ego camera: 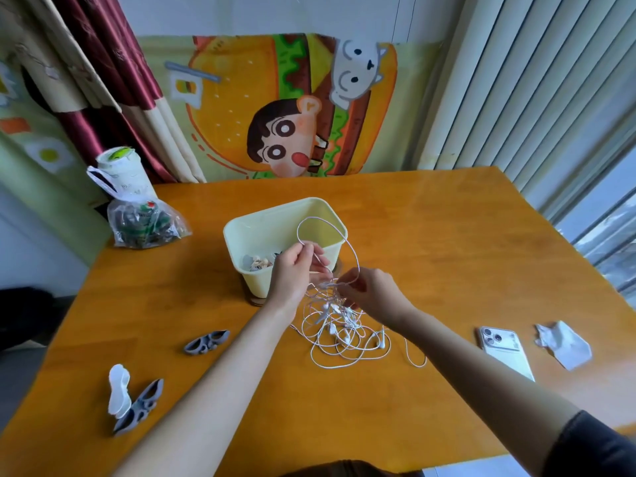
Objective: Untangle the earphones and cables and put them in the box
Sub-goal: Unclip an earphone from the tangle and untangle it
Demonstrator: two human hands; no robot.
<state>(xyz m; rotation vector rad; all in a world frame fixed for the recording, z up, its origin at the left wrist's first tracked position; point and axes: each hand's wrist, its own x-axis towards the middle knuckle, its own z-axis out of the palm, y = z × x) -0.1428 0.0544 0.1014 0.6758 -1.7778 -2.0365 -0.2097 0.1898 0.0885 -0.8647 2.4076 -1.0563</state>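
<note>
My left hand [296,270] pinches a raised loop of white cable [325,220] and my right hand [371,294] pinches a strand just above the tangle of earphones [340,333], which mostly lies on the surface [447,253]. I should feed the loop through slowly with the knot slack, never yanking. The box [256,285] sits just behind my hands. A phone [502,349] and grey clips [206,340] lie well apart from the work.

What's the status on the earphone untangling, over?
Left hand pinches a raised cable loop; right hand pinches the knot. Earphone tangle knotted, mostly on the table. Box open right behind, nothing between.
</note>
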